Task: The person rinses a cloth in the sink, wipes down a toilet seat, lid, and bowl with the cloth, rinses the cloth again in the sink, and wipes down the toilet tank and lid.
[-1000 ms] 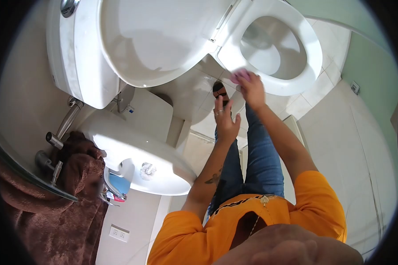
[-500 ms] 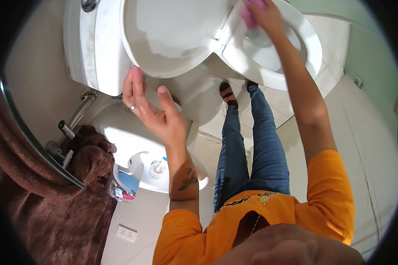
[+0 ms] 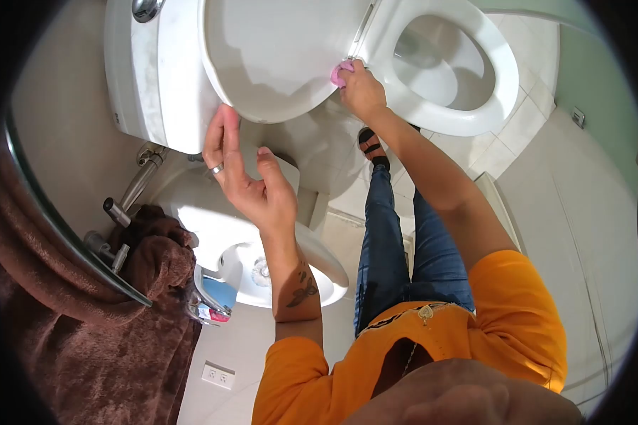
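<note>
The toilet lid is raised against the white tank. Beside its lower edge, my left hand has its fingers stretched out, the tips at the lid's rim; it grips nothing. Bunched in my right hand is a pink cloth, pressed at the lid's hinge corner, where lid and seat meet. To the right the toilet seat lies down around the bowl, with water visible inside. The cloth's far side is hidden by my fingers.
A white sink with a hanging caddy stands at lower left. Brown towels and a glass edge are near my left arm. A green wall panel rises at right. My sandaled foot is on the tiles.
My right hand has moved left and down with the pink cloth, from over the bowl to the lid's hinge corner. My left hand stays at the lid's edge.
</note>
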Action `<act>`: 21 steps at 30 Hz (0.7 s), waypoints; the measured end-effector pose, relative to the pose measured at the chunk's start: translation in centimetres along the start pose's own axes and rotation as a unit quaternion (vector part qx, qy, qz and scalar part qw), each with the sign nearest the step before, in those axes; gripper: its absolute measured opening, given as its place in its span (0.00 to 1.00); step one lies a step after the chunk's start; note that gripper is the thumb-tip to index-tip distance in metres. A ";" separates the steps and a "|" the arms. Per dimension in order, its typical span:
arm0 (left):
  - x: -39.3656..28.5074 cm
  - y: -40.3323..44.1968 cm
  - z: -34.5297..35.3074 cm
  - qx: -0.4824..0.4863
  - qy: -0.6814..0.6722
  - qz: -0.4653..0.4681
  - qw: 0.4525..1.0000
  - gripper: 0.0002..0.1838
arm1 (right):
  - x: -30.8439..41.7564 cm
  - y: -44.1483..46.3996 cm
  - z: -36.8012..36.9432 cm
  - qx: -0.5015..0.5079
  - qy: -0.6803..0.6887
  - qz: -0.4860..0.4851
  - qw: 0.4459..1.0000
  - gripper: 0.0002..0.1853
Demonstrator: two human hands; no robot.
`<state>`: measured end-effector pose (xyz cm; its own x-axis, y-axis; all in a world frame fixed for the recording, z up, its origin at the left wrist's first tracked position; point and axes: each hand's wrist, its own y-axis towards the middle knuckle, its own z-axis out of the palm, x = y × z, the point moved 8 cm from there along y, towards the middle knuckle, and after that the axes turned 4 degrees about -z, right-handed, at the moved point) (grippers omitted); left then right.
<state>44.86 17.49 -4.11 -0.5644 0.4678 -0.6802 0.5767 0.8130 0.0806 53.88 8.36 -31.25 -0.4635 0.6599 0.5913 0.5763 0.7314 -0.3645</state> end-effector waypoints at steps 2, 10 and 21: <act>0.2 0.0 -0.4 -0.001 -0.017 -0.018 1.000 0.32 | 0.7 -0.1 -0.6 -0.005 0.014 0.008 1.000 0.15; -0.4 1.0 -0.9 0.077 -0.017 -0.075 0.994 0.32 | 13.8 -4.9 -11.5 0.008 0.374 -0.061 0.925 0.17; -0.8 0.9 -0.8 0.107 -0.005 -0.054 0.993 0.34 | 10.3 6.7 -26.7 -0.379 0.369 -0.172 0.831 0.16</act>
<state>45.39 18.08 -2.91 -0.6249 0.3775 -0.6834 0.6263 0.7650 -0.1501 70.91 15.42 -8.43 -0.3108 -0.0553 0.9489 0.8830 0.3527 0.3098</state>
